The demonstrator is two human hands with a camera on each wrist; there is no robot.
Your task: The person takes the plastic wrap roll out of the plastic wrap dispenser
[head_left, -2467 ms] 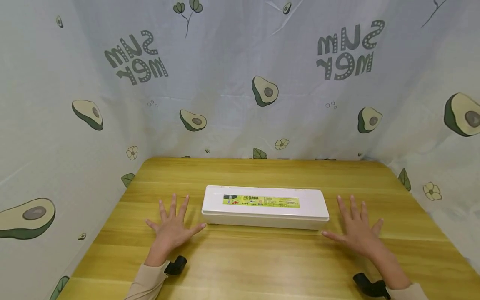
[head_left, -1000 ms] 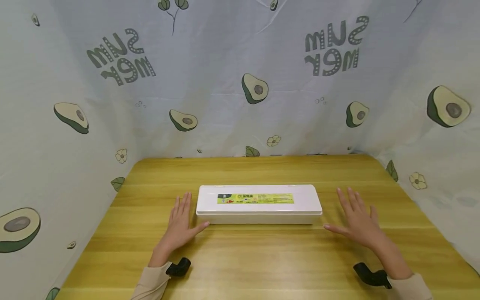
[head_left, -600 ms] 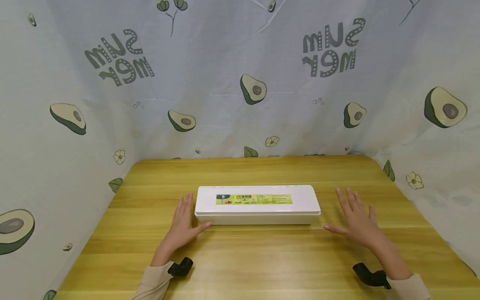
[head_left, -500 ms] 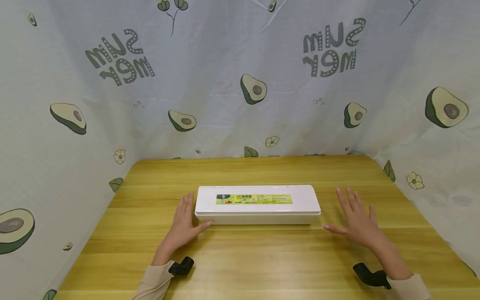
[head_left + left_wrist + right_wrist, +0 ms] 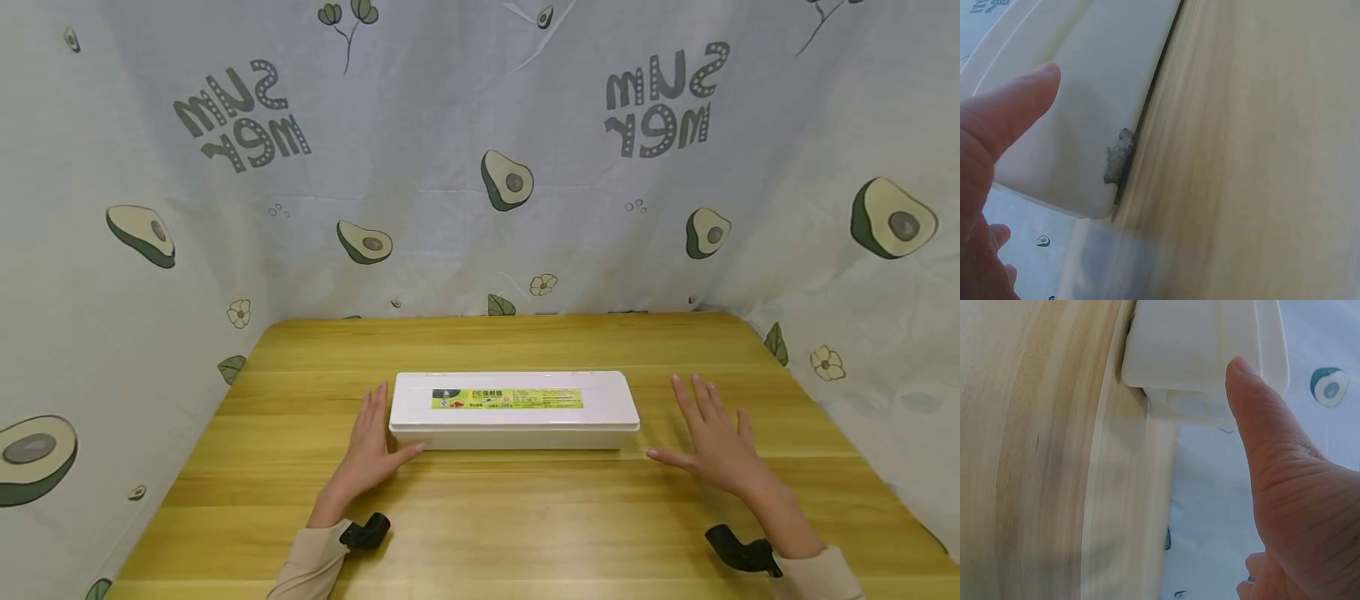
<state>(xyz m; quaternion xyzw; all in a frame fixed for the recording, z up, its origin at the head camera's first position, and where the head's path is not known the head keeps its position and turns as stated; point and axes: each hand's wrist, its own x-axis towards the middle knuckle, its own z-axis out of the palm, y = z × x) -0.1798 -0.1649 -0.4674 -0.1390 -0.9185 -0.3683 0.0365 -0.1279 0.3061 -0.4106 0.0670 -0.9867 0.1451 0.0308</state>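
Note:
A long white cling film box (image 5: 517,438), lid down, lies on the table in the head view; its lid carries a green and yellow label (image 5: 507,399). My left hand (image 5: 363,457) is at the box's left end, fingers straight along that side and thumb out by the front left corner. In the left wrist view the thumb (image 5: 1022,103) overlaps the box's front, which has a grey lump (image 5: 1119,157) at its lower edge. My right hand (image 5: 716,446) is apart from the right end, fingers straight and thumb pointing toward the box.
The wooden table (image 5: 517,525) reaches back to a pale curtain (image 5: 450,108) printed with avocados, which also runs along both sides. Black curved pieces (image 5: 366,531) are strapped at both wrists, near the beige sleeves (image 5: 309,560).
The left hand's spread fingers have drawn together and come in against the box's left end. The right hand's fingers are a little less spread. The head view has shifted slightly.

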